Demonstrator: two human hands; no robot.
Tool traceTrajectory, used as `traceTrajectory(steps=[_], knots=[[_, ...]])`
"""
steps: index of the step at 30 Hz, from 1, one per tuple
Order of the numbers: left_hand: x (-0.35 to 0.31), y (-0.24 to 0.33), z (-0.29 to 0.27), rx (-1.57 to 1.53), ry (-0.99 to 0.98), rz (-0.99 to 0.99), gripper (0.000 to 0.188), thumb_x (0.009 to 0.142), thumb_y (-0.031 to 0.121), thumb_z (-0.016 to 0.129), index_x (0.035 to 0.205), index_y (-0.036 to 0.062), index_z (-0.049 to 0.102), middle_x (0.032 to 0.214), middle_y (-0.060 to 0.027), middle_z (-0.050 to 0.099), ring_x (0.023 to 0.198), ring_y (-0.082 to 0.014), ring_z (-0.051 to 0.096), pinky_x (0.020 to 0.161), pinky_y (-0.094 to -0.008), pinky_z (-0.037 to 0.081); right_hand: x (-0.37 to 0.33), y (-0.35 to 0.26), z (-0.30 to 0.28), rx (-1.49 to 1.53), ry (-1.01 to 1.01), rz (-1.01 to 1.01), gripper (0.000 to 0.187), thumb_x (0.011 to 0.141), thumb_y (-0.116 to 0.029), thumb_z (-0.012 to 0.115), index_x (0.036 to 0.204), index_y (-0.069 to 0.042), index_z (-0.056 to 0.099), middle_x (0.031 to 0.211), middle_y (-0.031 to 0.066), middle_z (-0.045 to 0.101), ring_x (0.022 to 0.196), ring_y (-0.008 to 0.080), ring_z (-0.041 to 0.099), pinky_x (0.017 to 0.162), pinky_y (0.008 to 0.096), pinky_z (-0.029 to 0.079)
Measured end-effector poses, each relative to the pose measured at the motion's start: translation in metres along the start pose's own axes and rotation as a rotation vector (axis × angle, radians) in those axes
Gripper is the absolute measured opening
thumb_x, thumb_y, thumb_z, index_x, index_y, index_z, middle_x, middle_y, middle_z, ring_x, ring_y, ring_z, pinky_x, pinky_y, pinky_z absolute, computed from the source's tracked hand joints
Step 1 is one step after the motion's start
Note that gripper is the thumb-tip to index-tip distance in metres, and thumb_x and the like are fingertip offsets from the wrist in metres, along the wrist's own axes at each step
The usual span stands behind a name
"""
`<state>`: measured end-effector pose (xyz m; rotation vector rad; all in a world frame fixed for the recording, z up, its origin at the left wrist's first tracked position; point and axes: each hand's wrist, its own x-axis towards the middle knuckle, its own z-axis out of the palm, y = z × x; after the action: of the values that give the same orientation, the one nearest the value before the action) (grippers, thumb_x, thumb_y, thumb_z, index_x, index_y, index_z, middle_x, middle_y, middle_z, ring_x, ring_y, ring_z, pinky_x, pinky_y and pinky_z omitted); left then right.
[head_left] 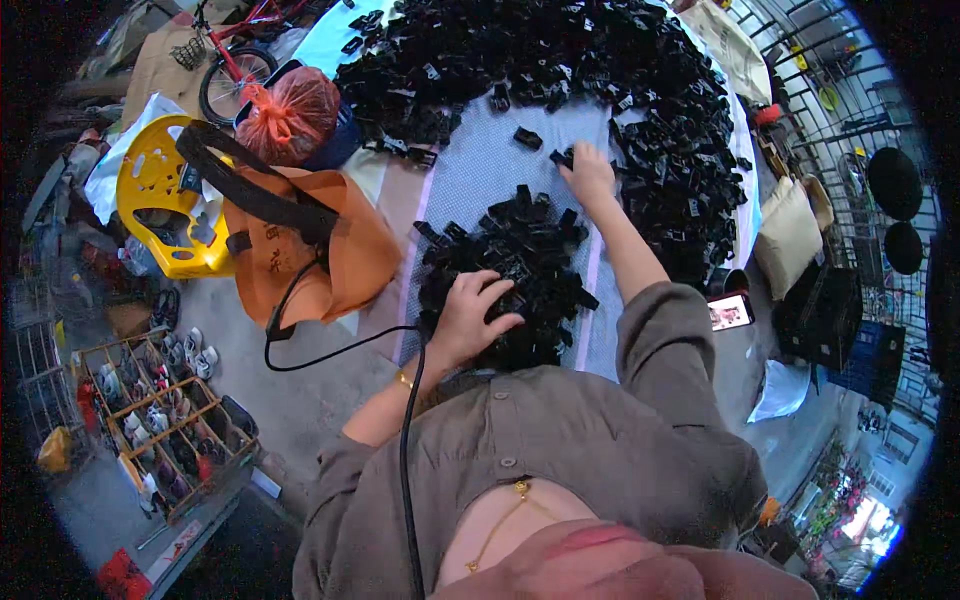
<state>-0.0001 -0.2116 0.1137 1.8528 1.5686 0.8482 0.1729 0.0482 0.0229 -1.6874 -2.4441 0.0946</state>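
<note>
A near pile of small black plastic parts [530,235] lies on a pale patterned cloth [480,150] in front of me. My left hand [470,318] rests on the near left side of this pile, fingers and thumb spread, gripping nothing that I can see. Farther out and to the right, my right hand [592,175] reaches to the cloth's far right part. Its fingers are bent together at a small black plastic part [562,158], partly hidden by them. Another single black part [527,138] lies on the cloth just left of that hand.
A broad heap of similar black parts [680,170] curves around the far and right sides. Left are an orange bag [350,250], a yellow plastic seat [150,200] and a tied red bag [295,115]. A black cable [345,362] loops near my left arm. A lit phone [730,312] is right.
</note>
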Motion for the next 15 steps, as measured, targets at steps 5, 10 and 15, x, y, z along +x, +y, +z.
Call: traceTrajectory(steps=[5, 10, 15], knots=[[0.022, 0.005, 0.011, -0.536, 0.134, -0.308, 0.04, 0.077, 0.012, 0.065, 0.113, -0.0003, 0.051, 0.102, -0.0098, 0.055, 0.087, -0.0181, 0.056, 0.077, -0.0282, 0.046, -0.067, -0.014, -0.035, 0.623, 0.035, 0.137, 0.044, 0.069, -0.03, 0.069, 0.098, -0.002, 0.05, 0.093, 0.0167, 0.058, 0.082, 0.0315, 0.059, 0.072, 0.0393, 0.046], [0.046, 0.012, 0.02, -1.073, 0.041, -0.529, 0.031, 0.087, 0.01, 0.053, 0.116, 0.0003, 0.05, 0.093, -0.0017, 0.057, 0.077, -0.0057, 0.054, 0.064, -0.0195, 0.047, -0.152, -0.082, -0.095, 0.892, 0.016, -0.007, 0.039, 0.067, -0.018, 0.07, 0.097, -0.001, 0.052, 0.091, 0.0168, 0.057, 0.083, 0.0317, 0.056, 0.073, 0.0379, 0.045], [0.026, 0.02, 0.024, -1.219, -0.005, -0.518, 0.028, 0.088, 0.01, 0.051, 0.114, 0.0018, 0.051, 0.093, -0.0002, 0.056, 0.074, -0.0042, 0.053, 0.061, -0.0172, 0.045, -0.191, -0.085, -0.114, 0.896, 0.066, -0.057, 0.039, 0.067, -0.015, 0.07, 0.1, -0.001, 0.053, 0.095, 0.0152, 0.056, 0.088, 0.0307, 0.056, 0.077, 0.0356, 0.045]])
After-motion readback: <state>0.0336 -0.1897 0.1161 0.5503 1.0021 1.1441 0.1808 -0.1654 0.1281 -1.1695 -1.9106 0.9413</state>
